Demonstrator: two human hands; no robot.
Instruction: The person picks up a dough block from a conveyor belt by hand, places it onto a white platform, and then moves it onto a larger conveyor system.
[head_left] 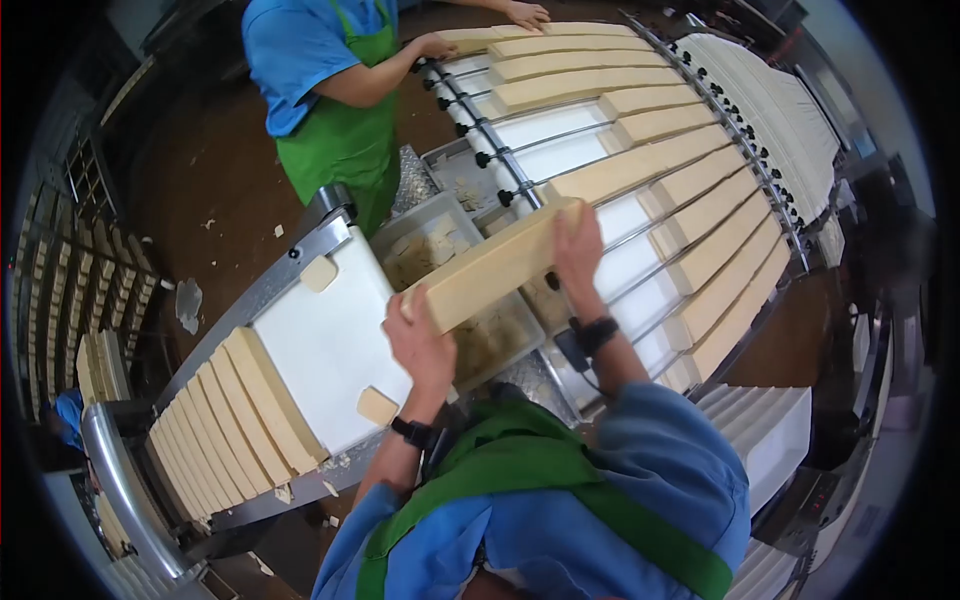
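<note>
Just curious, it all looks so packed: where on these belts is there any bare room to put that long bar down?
The white belt is bare between the row of bars at its lower end and the crumb tray; only two small offcuts lie there. The slotted rack has open white lanes at its left; its right side is crowded with bars. Both hands, left and right, hold the long bar.

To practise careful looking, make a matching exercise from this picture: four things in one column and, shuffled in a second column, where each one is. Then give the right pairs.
Things
1. long block
2. left hand
3. small square piece
4. co-worker's hand

Places
A. at the far end of the slotted rack
B. lying loose on the white belt
C. held up between two hands
D. gripping the block's near end

Pairs: 1-C, 2-D, 3-B, 4-A
</note>
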